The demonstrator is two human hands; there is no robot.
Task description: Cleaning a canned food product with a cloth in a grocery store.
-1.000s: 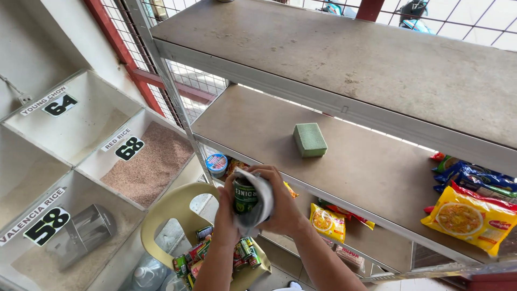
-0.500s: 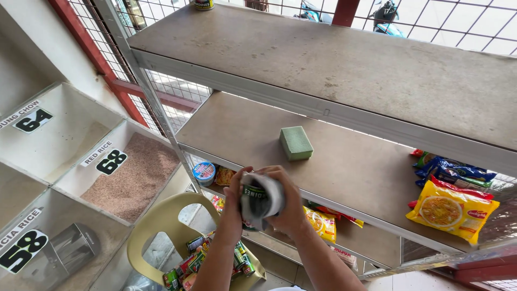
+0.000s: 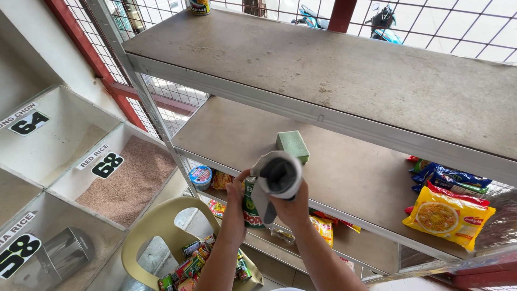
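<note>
Head view first — what has changed since half a second ago?

— The shelves sit lower and nearer in the picture, and a tin (image 3: 200, 6) on the top shelf (image 3: 344, 70) shows more fully. Both hands have stayed together around the can (image 3: 249, 205), in front of the middle shelf (image 3: 344, 178).

— How do the hands sit?

— The left hand (image 3: 235, 207) wraps the green can from its side, fingers curled. The right hand (image 3: 291, 207) clutches a grey cloth (image 3: 278, 178) pressed over the can's top, bunched into a round wad.

— Any open room near them?

— The middle shelf is mostly bare board; a green sponge block (image 3: 293, 145) lies just behind the cloth, well inside the front edge. Noodle packets (image 3: 449, 215) crowd the right end. The metal front lip of the shelf runs just beyond the knuckles.

— Surfaces?

— Shelves are dull, dusty, scuffed board with pale metal edging; wire mesh backs them. Left, white bins hold reddish grain (image 3: 126, 180). Below, a cream plastic chair (image 3: 161, 231) carries glossy packets.
</note>
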